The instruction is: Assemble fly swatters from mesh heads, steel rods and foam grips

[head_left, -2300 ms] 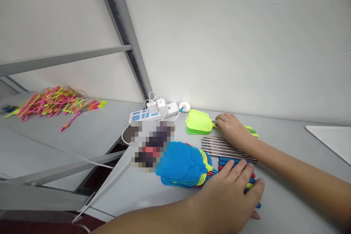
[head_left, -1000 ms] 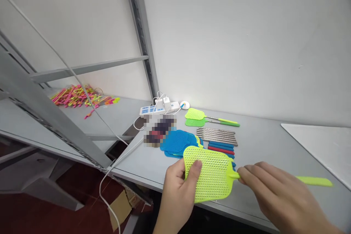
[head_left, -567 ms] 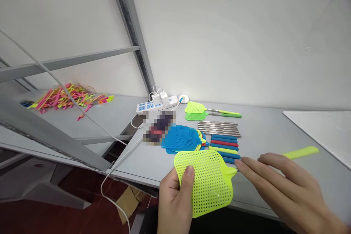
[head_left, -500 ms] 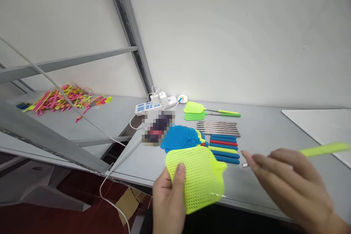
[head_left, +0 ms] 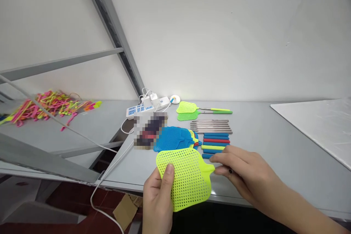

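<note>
My left hand (head_left: pixel 160 193) grips a yellow-green fly swatter head (head_left: pixel 186 181) by its left edge, thumb on top of the mesh. The head is held above the table's front edge, its neck pointing right. At that neck are the fingertips of my right hand (head_left: pixel 241 170), pinched together. A small dark round spot shows between these fingers; what they hold is mostly hidden. Just beyond lie foam-like handle sleeves (head_left: pixel 216 140) in blue, red and yellow-green. Blue swatter heads (head_left: pixel 171 139) are stacked behind the held one, with yellow-green and red ones partly showing beneath.
Metal rods (head_left: pixel 211 126) lie in a row. Behind them are two swatters with handles, one yellow-green (head_left: pixel 188 107) and one green (head_left: pixel 188 116). A power strip (head_left: pixel 139 109) with cables, a pixelated patch, a grey frame post (head_left: pixel 117 29), a colourful pile (head_left: pixel 52 106) and a white board (head_left: pixel 315 124) surround them.
My right hand has moved left to the neck of the swatter head. The yellow-green handle and metal tip seen in it before are now out of sight. The view has shifted right.
</note>
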